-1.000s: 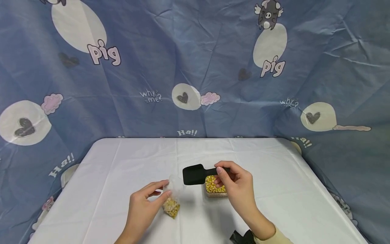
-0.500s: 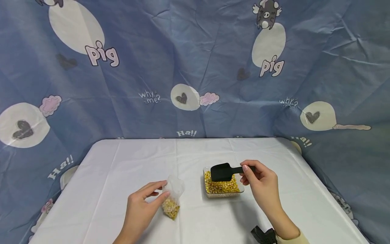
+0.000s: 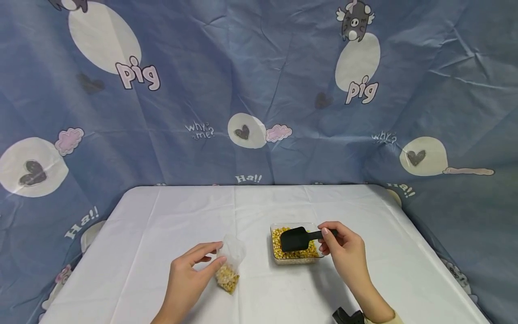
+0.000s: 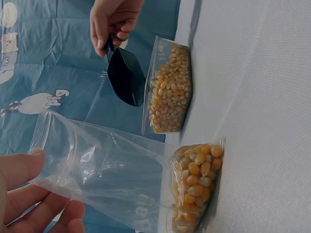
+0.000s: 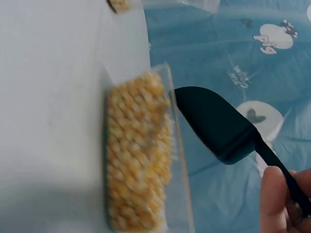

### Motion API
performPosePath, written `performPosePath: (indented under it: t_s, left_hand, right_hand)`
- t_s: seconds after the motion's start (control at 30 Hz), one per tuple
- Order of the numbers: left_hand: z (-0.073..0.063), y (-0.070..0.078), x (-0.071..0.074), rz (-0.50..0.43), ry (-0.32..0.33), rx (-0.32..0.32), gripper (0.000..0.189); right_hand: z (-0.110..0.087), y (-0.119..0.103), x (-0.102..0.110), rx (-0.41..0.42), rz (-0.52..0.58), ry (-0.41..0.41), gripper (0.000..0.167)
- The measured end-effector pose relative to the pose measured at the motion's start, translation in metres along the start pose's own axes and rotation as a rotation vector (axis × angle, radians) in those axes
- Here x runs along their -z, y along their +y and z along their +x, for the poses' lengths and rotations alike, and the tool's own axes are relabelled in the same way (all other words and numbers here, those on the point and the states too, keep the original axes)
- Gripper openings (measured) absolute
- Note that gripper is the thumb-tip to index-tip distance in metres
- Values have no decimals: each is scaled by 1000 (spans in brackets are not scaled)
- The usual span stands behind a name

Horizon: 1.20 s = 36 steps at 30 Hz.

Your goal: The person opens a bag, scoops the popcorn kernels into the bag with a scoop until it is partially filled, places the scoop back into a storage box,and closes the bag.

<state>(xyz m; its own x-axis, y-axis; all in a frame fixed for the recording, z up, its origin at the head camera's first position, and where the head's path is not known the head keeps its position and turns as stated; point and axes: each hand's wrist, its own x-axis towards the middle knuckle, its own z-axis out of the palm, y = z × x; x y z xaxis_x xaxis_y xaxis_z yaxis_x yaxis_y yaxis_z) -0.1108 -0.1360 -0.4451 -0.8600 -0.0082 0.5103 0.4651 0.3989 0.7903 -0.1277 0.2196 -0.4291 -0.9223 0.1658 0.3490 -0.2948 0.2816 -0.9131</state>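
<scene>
Between thumb and fingers, my right hand (image 3: 344, 247) holds the handle of a black scoop (image 3: 294, 239). The scoop is over a clear rectangular container (image 3: 297, 261) of yellow corn kernels (image 5: 136, 160). In the right wrist view, its tip overlaps the container's rim, and no kernels show in its blade. My left hand (image 3: 190, 274) pinches the upper edge of a clear zip bag (image 4: 104, 160) at the left. Corn kernels (image 4: 197, 179) fill the bag's bottom, which rests on the white cloth. The bag stands upright, its upper part loose.
A white cloth (image 3: 170, 216) covers the table, with the container right of the bag. Behind the table hangs a blue printed curtain (image 3: 210, 81). Below my right wrist shows a black strapped device (image 3: 349, 316).
My right hand has carried the scoop from beside the bag rightward over the container, then lowered it towards the corn. My left hand and the bag have stayed nearly still.
</scene>
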Motion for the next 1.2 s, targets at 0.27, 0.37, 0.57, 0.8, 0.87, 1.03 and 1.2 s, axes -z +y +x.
performPosePath:
  t_s: [0.27, 0.37, 0.57, 0.8, 0.87, 1.03, 1.2]
  left_hand:
    - [-1, 1, 1, -9, -13, 24, 29]
    - [-1, 0, 2, -6, -8, 21, 30]
    - [0, -1, 3, -15, -2, 7, 30]
    - [0, -1, 3, -23, 2, 13, 29]
    - [0, -1, 3, -34, -6, 24, 29]
    - [0, 0, 1, -46, -20, 37, 29]
    - [-2, 0, 1, -33, -8, 34, 29]
  right_hand:
    - [-4, 11, -12, -67, -34, -3, 4]
    - [-4, 14, -12, -68, -74, 9, 4]
    - [0, 20, -7, -73, -170, 32, 7]
    - [5, 27, 1, -86, -212, 48, 10]
    - [6, 27, 4, -87, -224, 64, 7]
    - [8, 22, 12, -85, -243, 83, 4]
    - [8, 12, 20, 18, -346, 143, 5]
